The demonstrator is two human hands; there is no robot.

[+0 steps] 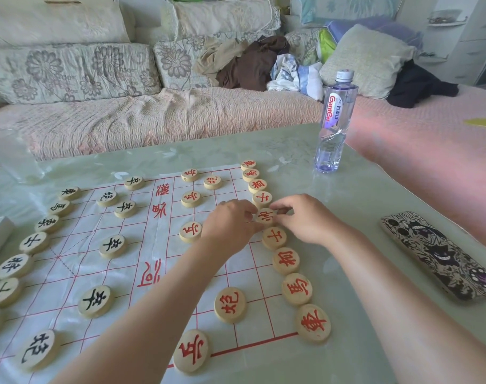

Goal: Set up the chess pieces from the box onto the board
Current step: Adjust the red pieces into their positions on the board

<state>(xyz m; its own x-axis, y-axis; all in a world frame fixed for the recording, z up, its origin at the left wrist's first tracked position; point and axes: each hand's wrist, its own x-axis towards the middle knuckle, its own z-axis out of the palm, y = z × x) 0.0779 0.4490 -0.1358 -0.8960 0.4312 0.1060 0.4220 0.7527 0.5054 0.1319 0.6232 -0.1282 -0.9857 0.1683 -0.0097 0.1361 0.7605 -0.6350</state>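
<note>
Board (70,273): left fingers (249,214), right fingers (282,209) pinch red piece (265,218).

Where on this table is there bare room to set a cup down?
Bare table lies between the red back row and the phone, and beyond the board's far edge, left of the water bottle. Crowded: the red back row, where left hand and right hand pinch one piece.
</note>
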